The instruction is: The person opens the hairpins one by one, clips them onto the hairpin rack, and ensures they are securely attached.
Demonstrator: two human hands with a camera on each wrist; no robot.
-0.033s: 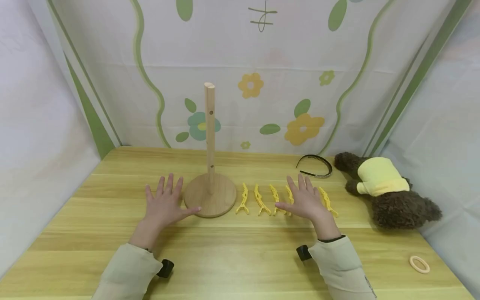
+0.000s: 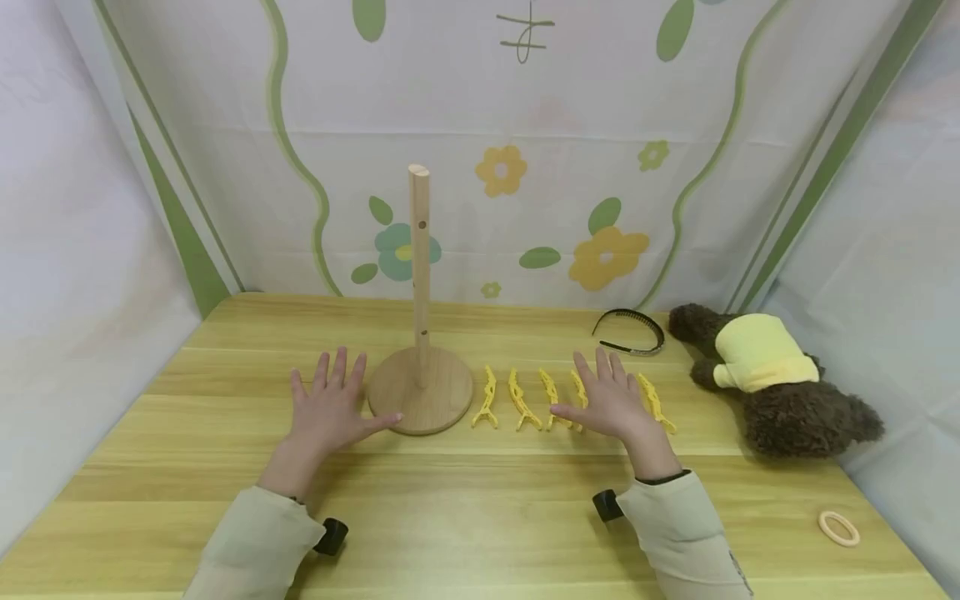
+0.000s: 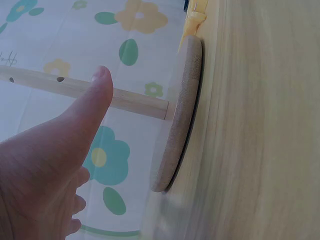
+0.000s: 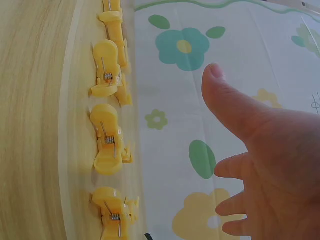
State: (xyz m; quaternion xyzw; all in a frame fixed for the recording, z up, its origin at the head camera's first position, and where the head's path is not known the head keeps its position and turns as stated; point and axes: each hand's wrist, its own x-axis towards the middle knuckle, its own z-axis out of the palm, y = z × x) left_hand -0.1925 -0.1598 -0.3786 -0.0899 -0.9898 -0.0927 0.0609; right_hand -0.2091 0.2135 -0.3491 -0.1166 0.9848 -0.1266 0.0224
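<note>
Your left hand (image 2: 330,408) is spread wide, palm down and holding nothing, with the thumb reaching sideways. From the head view that thumb overlaps the edge of the wooden stand's round base (image 2: 390,387), while the left wrist view shows it apart from the base, in front of the upright post (image 2: 422,258). The post rises from the middle of the base and has small dark holes along it.

Your right hand (image 2: 615,407) is spread wide too and holds nothing. It is above a row of yellow spring clips (image 2: 521,400), which lie side by side on the wood-grain tabletop (image 2: 480,517), just right of the stand. Five of them show in the head view, four left of your hand and one right of it; whether your hand covers another, you cannot tell there. In the right wrist view, metal coil springs show on the clips, and your thumb and fingers are clear of them.

Beyond your right hand lies a black toothed headband (image 2: 658,332). Further right, a brown plush toy (image 2: 787,417) in a yellow top lies on its side or front, and a pale ring (image 2: 822,522) rests near the table's right edge. A floral cloth (image 2: 450,100) hangs behind everything.
</note>
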